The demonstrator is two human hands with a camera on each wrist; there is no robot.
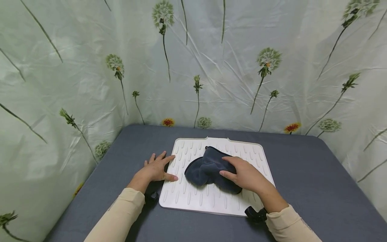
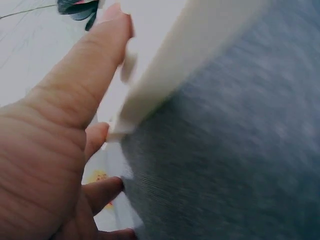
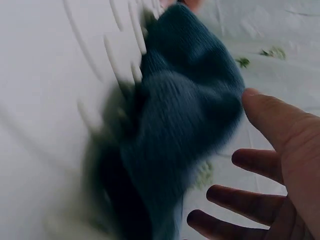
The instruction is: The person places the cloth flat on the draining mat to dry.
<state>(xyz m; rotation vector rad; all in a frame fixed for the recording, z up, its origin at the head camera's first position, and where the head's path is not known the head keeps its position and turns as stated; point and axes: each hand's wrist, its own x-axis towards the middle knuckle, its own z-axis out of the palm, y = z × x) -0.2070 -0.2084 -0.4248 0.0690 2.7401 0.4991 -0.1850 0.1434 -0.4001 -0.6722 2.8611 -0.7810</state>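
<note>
I had my left hand [image 1: 154, 169] at the left edge of a white ribbed mat [image 1: 182, 199], its fingers [image 1: 168, 158] spread wide, with my thumb [image 1: 171, 177] and forefinger reaching over the rim and the others out above the grey tabletop [image 1: 299, 174]. In the left wrist view my thumb showed along the mat's pale side, though I couldn't tell how firmly it met the surface.

My right hand [image 1: 248, 174] was over the right part of a dark blue cloth [image 1: 201, 171], which lay rumpled on the middle of the mat, with a darker edging and a small loop [image 1: 206, 147] at its far corner. The right wrist view showed those fingers apart, with gaps between them, and the thumb tip right at the cloth's outline; I couldn't tell whether it pressed there, but I wasn't pinching anything.

The mat's raised oval ridges showed all round the cloth. Cream sleeves [image 1: 119, 215] covered my forearms, and a black device [image 1: 256, 214] sat at my right wrist. Beyond the table hung a pale curtain [image 1: 136, 40] printed with dandelions and a few orange flowers [image 1: 168, 122]
</note>
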